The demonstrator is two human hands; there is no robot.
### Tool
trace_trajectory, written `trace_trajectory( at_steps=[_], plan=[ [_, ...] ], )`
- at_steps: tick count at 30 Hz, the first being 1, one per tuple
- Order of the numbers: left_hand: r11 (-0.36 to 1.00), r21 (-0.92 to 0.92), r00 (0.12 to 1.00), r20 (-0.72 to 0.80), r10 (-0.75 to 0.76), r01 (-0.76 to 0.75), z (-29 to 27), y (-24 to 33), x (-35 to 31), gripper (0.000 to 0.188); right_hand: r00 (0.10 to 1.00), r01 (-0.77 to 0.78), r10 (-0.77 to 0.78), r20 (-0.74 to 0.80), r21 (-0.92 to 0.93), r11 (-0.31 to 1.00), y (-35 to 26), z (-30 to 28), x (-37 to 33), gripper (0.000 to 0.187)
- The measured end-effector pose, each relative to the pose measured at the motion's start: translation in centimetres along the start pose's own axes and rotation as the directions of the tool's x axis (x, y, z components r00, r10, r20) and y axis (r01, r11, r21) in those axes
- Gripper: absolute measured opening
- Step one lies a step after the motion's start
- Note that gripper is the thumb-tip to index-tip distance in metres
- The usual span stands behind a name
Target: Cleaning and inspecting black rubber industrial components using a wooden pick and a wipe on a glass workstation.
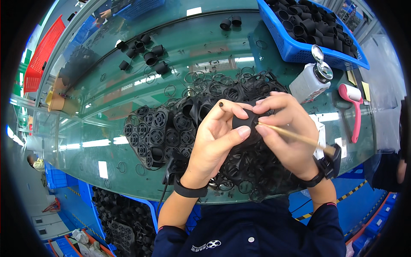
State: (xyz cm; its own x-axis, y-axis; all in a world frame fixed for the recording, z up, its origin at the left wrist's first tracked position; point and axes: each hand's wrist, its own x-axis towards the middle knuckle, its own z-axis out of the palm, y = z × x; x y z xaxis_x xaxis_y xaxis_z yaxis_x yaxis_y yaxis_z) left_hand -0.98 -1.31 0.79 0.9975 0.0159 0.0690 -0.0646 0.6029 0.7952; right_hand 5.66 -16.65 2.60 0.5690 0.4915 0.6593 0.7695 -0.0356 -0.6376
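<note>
The round black part (245, 123) sits between both hands above the middle of the glass-topped table (128, 85), held over a heap of loose black rings (239, 171). It lies directly against the left hand (214, 141): the thumb presses its lower edge and the curled fingers wrap its far side, so that hand is pinching it. A tiny dark ring rests on the tip of the left index finger (221, 104).

The right hand (284, 132) comes in from the right, its fingers closed on a thin wooden stick (295, 136). The stick's long axis runs from lower right, near the wrist, up and left to the part, where its tip meets the part's right edge, just beside the left thumb. The right hand's upper fingers also rest on the part's top.

To the left lies a black tray of round sockets (158, 135). Farther off stand a white dispenser bottle (310, 81), a pink-handled roller (353, 107), and a blue basket of black tubes (299, 51); more black tubes (145, 53) lie scattered toward the far left.
</note>
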Motion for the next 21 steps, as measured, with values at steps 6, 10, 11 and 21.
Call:
trace_trajectory(
  at_steps=[6, 10, 11, 21],
  plan=[
    [1.0, -0.002, 0.999, -0.042, -0.02, 0.02, 0.4, -0.3, 0.1, 0.029, 0.992, 0.06, -0.069, -0.106, -0.086, 0.994, -0.2, 0.8, -0.9, 0.012],
    [0.993, -0.08, 0.996, -0.01, -0.092, 0.091, 0.3, 0.1, 0.1, 0.042, 0.921, -0.25, 0.382, -0.08, 0.633, 0.733, 1.0, 0.0, -0.4, 0.005],
    [0.996, -0.056, 0.997, -0.022, -0.074, 0.072, 0.2, -0.1, 0.1, 0.043, 0.906, -0.262, 0.417, -0.074, 0.675, 0.69, 1.1, 0.0, -0.2, 0.005],
    [0.992, -0.056, 0.992, 0.059, -0.111, 0.115, -0.1, 0.4, 0.1, 0.038, 0.956, -0.208, 0.286, -0.069, 0.529, 0.823, 0.6, 0.2, -0.4, 0.006]
  ],
)
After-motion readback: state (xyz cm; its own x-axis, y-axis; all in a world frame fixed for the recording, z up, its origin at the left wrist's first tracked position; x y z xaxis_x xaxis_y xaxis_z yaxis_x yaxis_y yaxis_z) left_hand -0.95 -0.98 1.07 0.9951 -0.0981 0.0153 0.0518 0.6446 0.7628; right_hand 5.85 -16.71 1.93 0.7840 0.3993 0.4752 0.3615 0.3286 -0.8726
